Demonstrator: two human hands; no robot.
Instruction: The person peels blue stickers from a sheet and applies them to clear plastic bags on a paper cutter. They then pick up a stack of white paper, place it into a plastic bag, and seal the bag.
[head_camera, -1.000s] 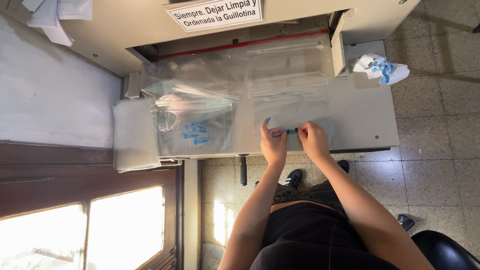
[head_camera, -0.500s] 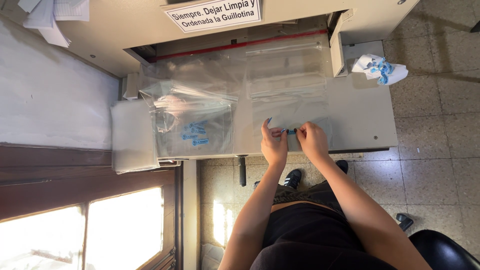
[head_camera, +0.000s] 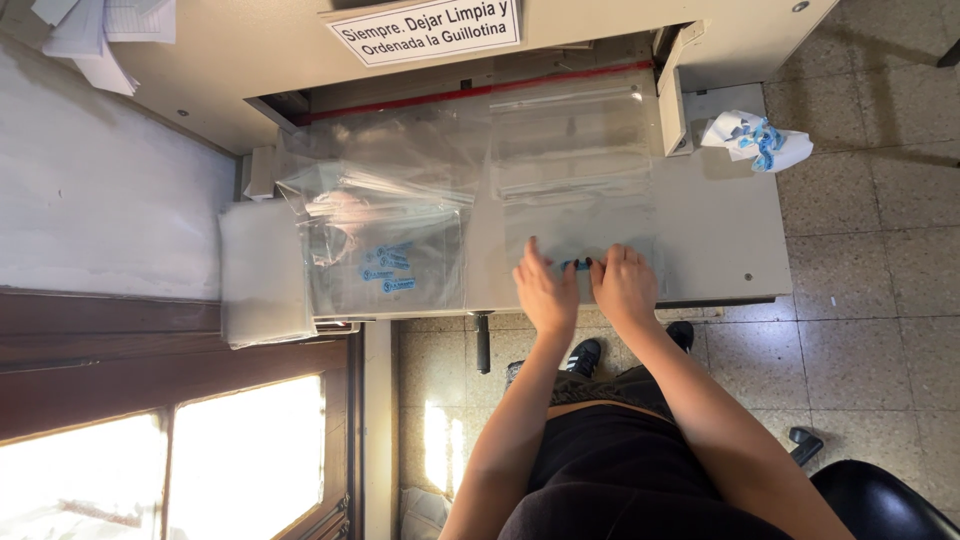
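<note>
**Small blue label between two hands on a clear bag at the table's near edge.**

The blue label (head_camera: 578, 264) lies flat on the clear plastic bag (head_camera: 578, 215), its long axis running left to right, parallel to the front edge of the grey cutter table (head_camera: 720, 225); which end leads cannot be told. The left hand (head_camera: 545, 290) touches its left end and the right hand (head_camera: 625, 285) its right end, both equally near, fingers laid flat and close together, pressing rather than gripping. To the left sits a stack of labelled bags (head_camera: 385, 255); far right, a crumpled backing sheet (head_camera: 755, 140).
</note>
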